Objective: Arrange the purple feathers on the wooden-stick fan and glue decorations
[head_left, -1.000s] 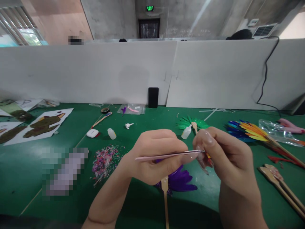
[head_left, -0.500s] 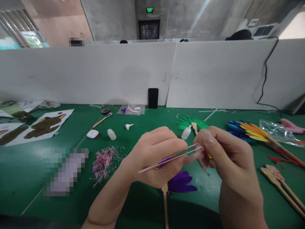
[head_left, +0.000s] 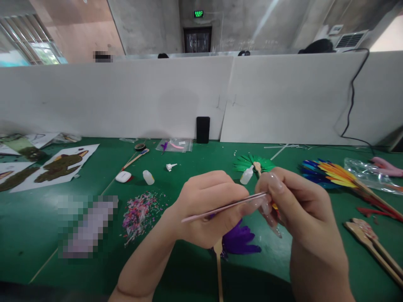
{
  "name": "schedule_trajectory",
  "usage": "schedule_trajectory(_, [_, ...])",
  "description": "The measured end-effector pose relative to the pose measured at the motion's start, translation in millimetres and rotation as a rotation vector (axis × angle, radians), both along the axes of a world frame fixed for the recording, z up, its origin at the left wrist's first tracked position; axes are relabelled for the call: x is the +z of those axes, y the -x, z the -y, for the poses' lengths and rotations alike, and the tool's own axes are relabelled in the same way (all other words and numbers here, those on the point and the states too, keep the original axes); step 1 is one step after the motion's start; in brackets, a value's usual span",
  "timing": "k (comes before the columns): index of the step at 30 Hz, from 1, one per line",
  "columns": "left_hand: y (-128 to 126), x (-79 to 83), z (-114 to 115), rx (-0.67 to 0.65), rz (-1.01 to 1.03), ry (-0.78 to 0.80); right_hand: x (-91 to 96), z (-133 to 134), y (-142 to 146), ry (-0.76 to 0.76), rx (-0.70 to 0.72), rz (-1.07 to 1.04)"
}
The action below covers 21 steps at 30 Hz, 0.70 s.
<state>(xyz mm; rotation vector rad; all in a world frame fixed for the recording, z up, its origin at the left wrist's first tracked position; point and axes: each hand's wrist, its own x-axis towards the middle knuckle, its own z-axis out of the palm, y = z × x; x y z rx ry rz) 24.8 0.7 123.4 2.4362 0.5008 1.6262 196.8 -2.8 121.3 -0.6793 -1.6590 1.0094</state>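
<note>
My left hand is closed around a pair of pink tweezers, whose two arms are pressed together. Their tips reach the fingertips of my right hand. Thumb and fingers of that hand are pinched at the tips, and anything small between them is hidden. Below the hands lies a fan of purple feathers on a wooden stick, partly covered by my left hand. Just behind my right fingers a bit of orange and yellow shows.
Beyond the hands stand small white glue bottles and a green feather fan. Multicoloured feathers and wooden sticks lie right. Confetti-like bits are heaped left. A black phone leans on the white partition.
The tweezers' arms, apart before, have come together in my left hand. Their tips stay at my right fingertips; both hands have barely moved.
</note>
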Motion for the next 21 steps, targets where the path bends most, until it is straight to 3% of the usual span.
schedule_trajectory(3, [0,0.9,3,0.038,-0.008,0.008,-0.2,1,1,-0.002,-0.015,-0.001])
schedule_trajectory(8, [1,1.5,3,0.067,-0.032,-0.110,-0.8,3,3,-0.037,-0.063,0.018])
schedule_trajectory(16, [-4,1.4,13,-0.006,-0.044,-0.085,-2.2,4,2,-0.039,-0.050,0.007])
schedule_trajectory(21, [-6,7.9,26,0.175,0.058,0.050,-0.6,4,2,-0.005,0.004,-0.038])
